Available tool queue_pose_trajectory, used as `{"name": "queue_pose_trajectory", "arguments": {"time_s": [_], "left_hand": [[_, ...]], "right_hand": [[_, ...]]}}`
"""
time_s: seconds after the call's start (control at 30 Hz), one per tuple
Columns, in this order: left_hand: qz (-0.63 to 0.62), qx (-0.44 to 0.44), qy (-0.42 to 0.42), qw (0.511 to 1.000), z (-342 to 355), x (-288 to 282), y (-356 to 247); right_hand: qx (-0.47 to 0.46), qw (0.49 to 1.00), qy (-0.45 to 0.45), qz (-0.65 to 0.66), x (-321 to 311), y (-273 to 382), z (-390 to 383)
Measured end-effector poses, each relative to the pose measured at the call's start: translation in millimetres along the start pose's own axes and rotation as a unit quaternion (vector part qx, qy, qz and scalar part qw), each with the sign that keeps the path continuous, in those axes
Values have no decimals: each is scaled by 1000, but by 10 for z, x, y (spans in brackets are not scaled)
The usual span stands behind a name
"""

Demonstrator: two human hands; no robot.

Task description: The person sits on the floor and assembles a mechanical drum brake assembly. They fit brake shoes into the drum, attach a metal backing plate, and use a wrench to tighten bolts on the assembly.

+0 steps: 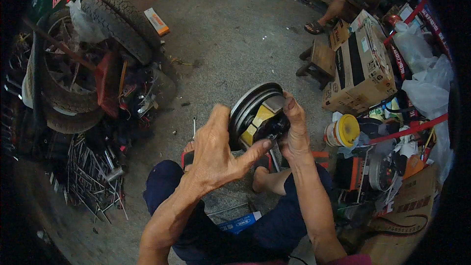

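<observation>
Between my hands, above my knees, is a round drum brake part (257,115) with a grey metal rim and yellow and black pieces inside. It is tilted, with its inner face turned toward the right. My left hand (213,149) grips the left side of the rim, its thumb stretched across to the lower front edge. On the other side my right hand (295,130) holds it, fingers up along the right edge. The fingers behind the part are hidden. A wrench (194,126) shows upright just beyond my left hand.
Motorcycle tyres (120,24) and a red-bladed tool (107,83) are at the left, above a heap of metal spokes (93,176). Cardboard boxes (360,68), a small wooden stool (319,64) and a yellow-lidded tub (347,130) stand at the right. Another person's leg (336,5) is beyond.
</observation>
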State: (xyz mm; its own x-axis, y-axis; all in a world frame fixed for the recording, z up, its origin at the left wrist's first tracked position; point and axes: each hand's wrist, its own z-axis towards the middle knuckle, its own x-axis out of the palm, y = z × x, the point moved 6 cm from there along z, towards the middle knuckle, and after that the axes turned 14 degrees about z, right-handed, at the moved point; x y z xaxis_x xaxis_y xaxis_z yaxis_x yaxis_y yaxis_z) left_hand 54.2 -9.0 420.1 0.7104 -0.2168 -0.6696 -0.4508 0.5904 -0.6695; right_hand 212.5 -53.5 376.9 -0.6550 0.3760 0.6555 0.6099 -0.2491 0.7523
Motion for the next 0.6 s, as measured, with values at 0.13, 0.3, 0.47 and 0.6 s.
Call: {"name": "queue_pose_trajectory", "arguments": {"time_s": [0.13, 0.3, 0.47, 0.6], "left_hand": [[-19, -22, 11, 1000, -7, -30, 27], [-76, -74, 39, 994, -18, 13, 121], [-193, -173, 84, 962, -37, 107, 202], [-261, -327, 75, 905, -202, 216, 457]], "right_hand": [[-13, 1000, -12, 0, 33, -30, 10], [-81, 989, -16, -121, -16, 57, 18], [12, 990, -75, -122, 28, -35, 13], [93, 987, -89, -100, -18, -159, 28]]}}
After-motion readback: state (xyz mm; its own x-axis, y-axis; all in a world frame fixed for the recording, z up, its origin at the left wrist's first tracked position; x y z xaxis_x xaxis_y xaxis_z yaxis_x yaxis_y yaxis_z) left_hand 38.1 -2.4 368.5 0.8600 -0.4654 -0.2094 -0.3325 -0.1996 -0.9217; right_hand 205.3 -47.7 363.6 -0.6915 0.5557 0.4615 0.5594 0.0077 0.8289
